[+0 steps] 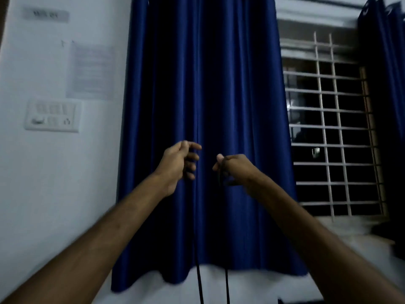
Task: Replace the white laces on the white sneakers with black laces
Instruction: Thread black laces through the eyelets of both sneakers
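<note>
Black lace [199, 286] hangs in two strands before the blue curtain [175, 84], one pinched in the left hand [179, 163], one gripped in the right hand [233, 170], so he's evening the ends, I'd judge, with eyelets to thread next and the sneakers out of sight.

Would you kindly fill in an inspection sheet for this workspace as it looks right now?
Surface: nothing seen.
Job's things: black lace hangs down in two strands; sneakers and white laces, nothing seen.
Clutter: nothing seen.
Grippers: right hand grips the black lace; left hand is raised with fingers curled and a strand below it, grip unclear.
Cables: nothing seen.
Surroundings: blue curtain, barred window, switch panel and paper notice on the white wall.
</note>
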The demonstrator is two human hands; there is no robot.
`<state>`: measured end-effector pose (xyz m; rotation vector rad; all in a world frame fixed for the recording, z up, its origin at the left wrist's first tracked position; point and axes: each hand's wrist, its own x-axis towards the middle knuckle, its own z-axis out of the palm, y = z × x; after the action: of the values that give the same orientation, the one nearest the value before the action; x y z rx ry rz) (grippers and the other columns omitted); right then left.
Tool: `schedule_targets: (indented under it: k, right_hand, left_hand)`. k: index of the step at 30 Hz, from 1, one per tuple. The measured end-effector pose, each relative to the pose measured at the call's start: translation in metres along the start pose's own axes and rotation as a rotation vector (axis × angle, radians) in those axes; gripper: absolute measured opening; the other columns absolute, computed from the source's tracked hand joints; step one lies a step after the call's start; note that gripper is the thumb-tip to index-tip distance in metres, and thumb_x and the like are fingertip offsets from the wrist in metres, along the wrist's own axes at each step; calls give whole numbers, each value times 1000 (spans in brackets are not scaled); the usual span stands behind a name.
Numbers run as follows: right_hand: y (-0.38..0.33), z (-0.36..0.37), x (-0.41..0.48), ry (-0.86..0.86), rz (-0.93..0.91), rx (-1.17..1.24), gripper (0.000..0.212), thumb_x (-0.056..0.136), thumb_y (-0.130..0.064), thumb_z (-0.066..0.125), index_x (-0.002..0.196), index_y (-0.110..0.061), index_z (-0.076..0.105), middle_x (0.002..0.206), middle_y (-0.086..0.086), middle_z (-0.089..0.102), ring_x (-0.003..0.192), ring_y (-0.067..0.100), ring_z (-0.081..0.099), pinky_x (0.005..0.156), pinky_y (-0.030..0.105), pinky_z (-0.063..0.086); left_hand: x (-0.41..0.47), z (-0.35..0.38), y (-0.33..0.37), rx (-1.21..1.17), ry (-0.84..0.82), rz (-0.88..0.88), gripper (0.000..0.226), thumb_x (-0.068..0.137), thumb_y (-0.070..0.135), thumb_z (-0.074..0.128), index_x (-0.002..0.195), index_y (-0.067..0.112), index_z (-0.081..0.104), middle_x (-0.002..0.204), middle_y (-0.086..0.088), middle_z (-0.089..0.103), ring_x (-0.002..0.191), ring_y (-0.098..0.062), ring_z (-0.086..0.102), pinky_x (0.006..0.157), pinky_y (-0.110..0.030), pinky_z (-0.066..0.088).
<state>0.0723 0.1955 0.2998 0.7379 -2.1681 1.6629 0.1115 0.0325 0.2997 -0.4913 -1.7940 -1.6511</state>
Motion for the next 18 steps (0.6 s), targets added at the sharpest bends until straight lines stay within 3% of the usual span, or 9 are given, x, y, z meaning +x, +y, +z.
schedule_targets:
  k: [3,5,7,10,12,15,18]
  right_hand:
    - [44,12,-17,-65,139,292,28,101,-11,40,84,-7,62,68,8,58,58,17,56,53,31,55]
    - [95,21,-41,-105,235,280,24,100,-9,40,92,-7,62,62,5,51,44,9,45,42,22,46]
    - [153,28,-69,-149,317,119,21,99,-15,45,96,-10,66,65,1,51,40,4,38,37,16,31]
    - [229,39,-111,-240,416,-141,23,96,-29,55,93,-15,73,77,-4,61,58,9,46,44,17,29]
    - [276,50,-134,-374,458,-358,34,94,-39,57,95,-10,74,81,-1,64,65,13,51,48,18,36]
    - [329,66,-161,-585,440,-820,46,83,-49,55,107,-13,71,103,7,70,91,24,65,75,26,51]
    - [349,75,-177,-727,402,-812,44,87,-35,57,129,-24,61,135,4,57,118,24,58,92,24,44]
  left_hand:
    - [-24,-3,-40,295,-2,27,37,106,27,35,95,12,67,66,4,47,45,0,37,41,-15,30]
    - [-58,-6,-86,453,-50,-3,32,104,23,44,90,11,70,63,6,49,45,3,42,51,-17,36]
    - [-96,-11,-144,579,-120,-103,25,98,21,54,86,11,73,67,6,62,58,5,55,66,-22,45]
    - [-155,-11,-223,761,-264,-292,17,90,29,60,79,23,72,92,2,74,89,-16,67,85,-33,52]
    - [-192,-2,-260,876,-391,-421,16,89,33,57,89,25,72,103,2,72,100,-22,66,87,-31,51]
    - [-237,14,-308,1088,-536,-487,24,92,30,52,108,22,68,118,-2,67,110,-25,62,89,-31,49]
    - [-265,24,-336,1158,-607,-523,25,93,30,48,112,20,62,125,-6,60,116,-28,57,93,-37,46]
